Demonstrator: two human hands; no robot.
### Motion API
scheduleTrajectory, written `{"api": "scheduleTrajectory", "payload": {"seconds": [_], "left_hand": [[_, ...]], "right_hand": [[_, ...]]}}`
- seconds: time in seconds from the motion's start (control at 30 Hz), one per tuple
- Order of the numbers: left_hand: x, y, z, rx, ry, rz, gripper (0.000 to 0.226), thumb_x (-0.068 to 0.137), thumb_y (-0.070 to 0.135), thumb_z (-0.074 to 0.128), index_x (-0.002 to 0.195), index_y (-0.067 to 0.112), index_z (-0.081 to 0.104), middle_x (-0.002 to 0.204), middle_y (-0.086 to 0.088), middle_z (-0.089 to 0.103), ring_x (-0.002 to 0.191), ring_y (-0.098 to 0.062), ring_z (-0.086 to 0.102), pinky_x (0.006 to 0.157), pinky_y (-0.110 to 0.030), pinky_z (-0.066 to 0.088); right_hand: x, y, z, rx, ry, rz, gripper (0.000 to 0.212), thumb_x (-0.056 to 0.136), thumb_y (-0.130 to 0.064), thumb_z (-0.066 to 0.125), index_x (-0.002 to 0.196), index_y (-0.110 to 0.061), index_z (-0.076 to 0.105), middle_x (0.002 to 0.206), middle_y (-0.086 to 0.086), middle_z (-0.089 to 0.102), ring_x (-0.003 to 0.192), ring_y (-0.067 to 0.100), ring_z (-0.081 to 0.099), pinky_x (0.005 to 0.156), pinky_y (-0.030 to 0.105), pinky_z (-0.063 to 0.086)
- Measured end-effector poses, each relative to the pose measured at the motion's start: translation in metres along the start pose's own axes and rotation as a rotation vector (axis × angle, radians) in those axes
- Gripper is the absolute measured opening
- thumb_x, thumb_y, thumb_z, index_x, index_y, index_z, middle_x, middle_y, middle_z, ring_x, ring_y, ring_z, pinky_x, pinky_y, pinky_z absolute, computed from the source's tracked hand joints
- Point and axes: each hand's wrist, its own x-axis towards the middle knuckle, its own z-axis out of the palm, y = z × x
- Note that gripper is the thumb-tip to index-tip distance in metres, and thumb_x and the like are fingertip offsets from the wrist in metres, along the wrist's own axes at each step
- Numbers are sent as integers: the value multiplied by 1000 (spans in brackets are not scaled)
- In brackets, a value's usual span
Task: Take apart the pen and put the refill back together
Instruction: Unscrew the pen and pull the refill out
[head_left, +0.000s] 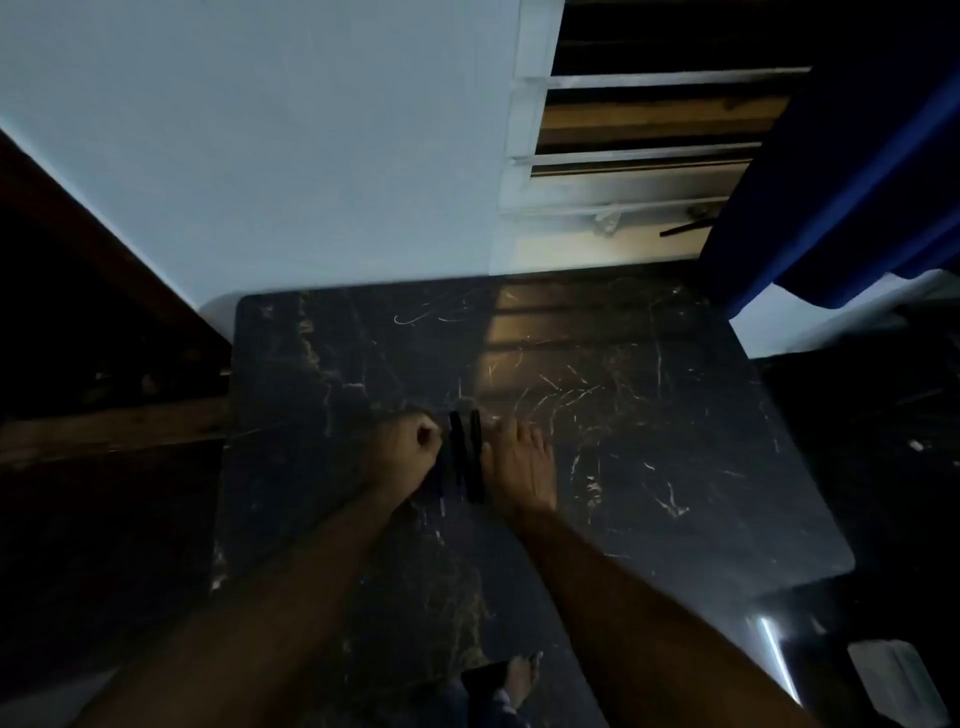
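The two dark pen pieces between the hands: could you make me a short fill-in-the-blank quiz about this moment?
1. The two dark pen pieces lie side by side on the ___ marble-patterned table.
2. The left hand is curled into a ___.
3. The right hand rests with its fingers ___.
4. A ___ curtain hangs at the upper right.

Missing words: dark; fist; extended; blue

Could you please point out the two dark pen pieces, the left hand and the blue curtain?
Dark slim pen pieces (466, 454): head view, mid-length, between the hands.
Left hand (408, 451): head view, back of the fist.
Blue fabric curtain (841, 197): head view, middle of its fold.
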Motion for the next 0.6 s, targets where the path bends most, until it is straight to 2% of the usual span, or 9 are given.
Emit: {"api": "scheduleTrajectory", "payload": {"seconds": [0.1, 0.23, 0.33, 0.4, 0.53, 0.6], "left_hand": [[6, -3, 3, 33, -41, -7, 6, 93, 22, 74, 92, 26, 79, 88, 7, 78, 77, -15, 70, 70, -32, 57], [6, -1, 5, 63, -79, -46, 3, 92, 27, 75, 90, 27, 78, 88, 7, 78, 77, -15, 70, 66, -26, 49], [6, -3, 6, 64, -88, -62, 3, 92, 26, 75, 90, 26, 78, 89, 5, 79, 72, -10, 60, 66, -25, 43], [9, -4, 6, 31, -88, -65, 4, 93, 23, 75, 90, 25, 77, 90, 4, 79, 74, -11, 63, 67, -25, 44], [20, -4, 4, -56, -76, -130, 5, 95, 20, 75, 95, 24, 79, 96, 3, 79, 86, -16, 72, 74, -29, 56], [24, -5, 3, -97, -43, -157, 6, 96, 19, 75, 99, 22, 80, 98, 0, 81, 89, -18, 74, 75, -28, 55]], "right_hand": [[0, 0, 13, 35, -48, 53, 47, 109, -30, 52, 151, -11, 47, 153, 16, 57, 141, 33, 53, 117, 49, 44], [1, -2, 24, 34, -69, 51, 45, 108, -32, 53, 150, -13, 50, 146, 15, 63, 135, 32, 58, 113, 47, 48], [1, -4, 26, 37, -53, 57, 43, 108, -32, 53, 147, -14, 53, 142, 14, 66, 133, 32, 60, 112, 47, 48], [1, -4, 28, 46, -47, 63, 43, 108, -32, 53, 147, -14, 53, 141, 15, 66, 132, 32, 60, 111, 47, 49], [2, -2, 29, 29, -27, 52, 40, 109, -32, 53, 146, -16, 55, 140, 13, 67, 130, 30, 62, 108, 47, 51], [1, -2, 30, 15, -27, 38, 40, 109, -33, 52, 146, -17, 56, 140, 11, 67, 129, 29, 62, 108, 47, 51]]}}
